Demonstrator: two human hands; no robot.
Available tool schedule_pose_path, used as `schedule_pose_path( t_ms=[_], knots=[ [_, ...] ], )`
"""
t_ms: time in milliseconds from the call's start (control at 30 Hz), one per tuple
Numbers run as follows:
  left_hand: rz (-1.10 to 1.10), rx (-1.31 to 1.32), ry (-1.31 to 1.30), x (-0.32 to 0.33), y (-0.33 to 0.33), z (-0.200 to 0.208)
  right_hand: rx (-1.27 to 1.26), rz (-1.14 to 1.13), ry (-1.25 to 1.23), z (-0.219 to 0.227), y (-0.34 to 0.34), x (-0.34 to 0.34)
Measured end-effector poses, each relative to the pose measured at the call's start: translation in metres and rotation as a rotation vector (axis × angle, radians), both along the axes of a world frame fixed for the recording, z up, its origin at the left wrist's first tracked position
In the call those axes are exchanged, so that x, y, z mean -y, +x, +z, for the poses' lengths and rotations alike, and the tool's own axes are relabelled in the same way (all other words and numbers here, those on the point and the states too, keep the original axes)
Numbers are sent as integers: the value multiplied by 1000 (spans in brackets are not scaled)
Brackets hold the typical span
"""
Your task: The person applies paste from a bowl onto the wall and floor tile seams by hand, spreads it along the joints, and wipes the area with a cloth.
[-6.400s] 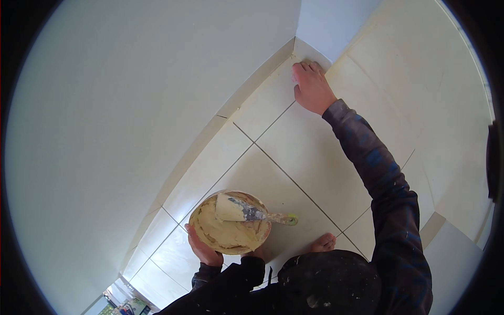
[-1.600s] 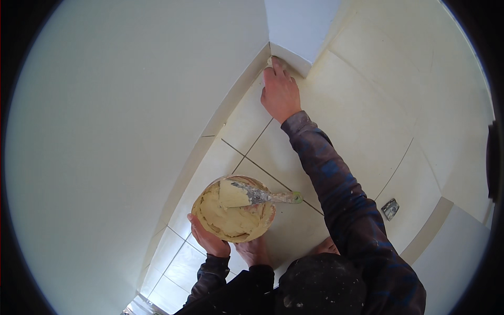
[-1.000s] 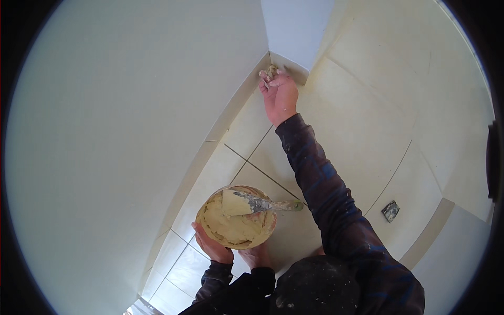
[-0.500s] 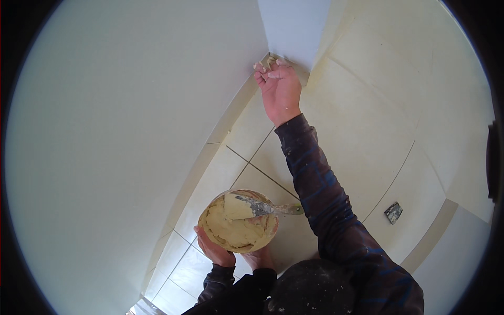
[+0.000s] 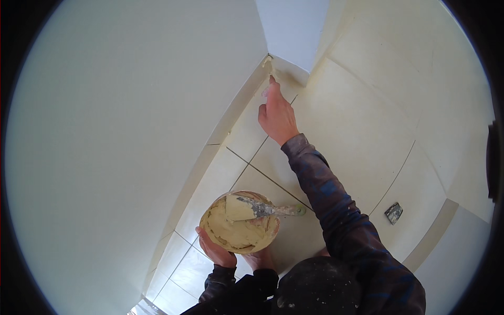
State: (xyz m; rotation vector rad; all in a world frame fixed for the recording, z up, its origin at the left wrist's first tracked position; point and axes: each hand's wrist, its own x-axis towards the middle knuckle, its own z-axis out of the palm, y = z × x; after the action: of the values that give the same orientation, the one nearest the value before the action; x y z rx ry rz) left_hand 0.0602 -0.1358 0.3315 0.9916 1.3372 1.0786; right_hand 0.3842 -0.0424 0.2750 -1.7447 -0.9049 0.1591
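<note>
My left hand (image 5: 216, 251) grips the near left side of a round bowl (image 5: 210, 244) of cream-coloured putty (image 5: 229, 231). A putty knife (image 5: 257, 209) lies across the bowl, its blade coated and its handle sticking out over the right rim. At the far end of my outstretched arm, my right hand (image 5: 278, 116) has its index finger extended and the other fingers curled, with nothing gripped. That fingertip reaches the foot of the inner corner, just below a smear of putty (image 5: 268, 60) on the joint of the skirting (image 5: 247, 94); whether it touches cannot be told.
A large pale wall (image 5: 121, 131) rises on the left, meeting a white wall (image 5: 291, 31) at the far corner. Cream tiles (image 5: 273, 173) cover the floor. A small dark scraper blade (image 5: 394, 213) lies at the right. My dark-clad knee (image 5: 320, 286) is at the lower edge.
My right hand has drawn back a little from the corner and turned from palm up to knuckles up, index finger pointing out. Putty now shows on the corner joint. The bowl has barely shifted.
</note>
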Motion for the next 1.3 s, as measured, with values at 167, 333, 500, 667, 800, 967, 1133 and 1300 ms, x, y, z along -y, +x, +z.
schedule_pose_path(
  t_ms=[167, 333, 500, 667, 800, 967, 1133, 1300],
  knots=[
    [-25, -16, 56, 15, 13, -6, 130, -92, 140, -14, 16, 23],
    [-31, -19, 74, 21, 11, -10, 219, -143, 194, -18, 26, 14],
    [-25, -12, 77, 11, 1, -10, 221, -146, 249, -15, 25, 4],
    [-20, -37, 81, 10, -4, -10, 306, -169, 209, -12, 28, 1],
    [-17, -44, 80, 11, 4, -4, 330, -192, 167, -6, 32, 3],
    [-41, -62, 85, 10, 10, 1, 351, -188, 61, -6, 35, 1],
    [-29, -56, 67, 8, 10, 3, 382, -220, 75, -10, 37, 6],
    [-43, -65, 59, 7, 10, -2, 395, -199, 94, -8, 46, 8]
  ],
)
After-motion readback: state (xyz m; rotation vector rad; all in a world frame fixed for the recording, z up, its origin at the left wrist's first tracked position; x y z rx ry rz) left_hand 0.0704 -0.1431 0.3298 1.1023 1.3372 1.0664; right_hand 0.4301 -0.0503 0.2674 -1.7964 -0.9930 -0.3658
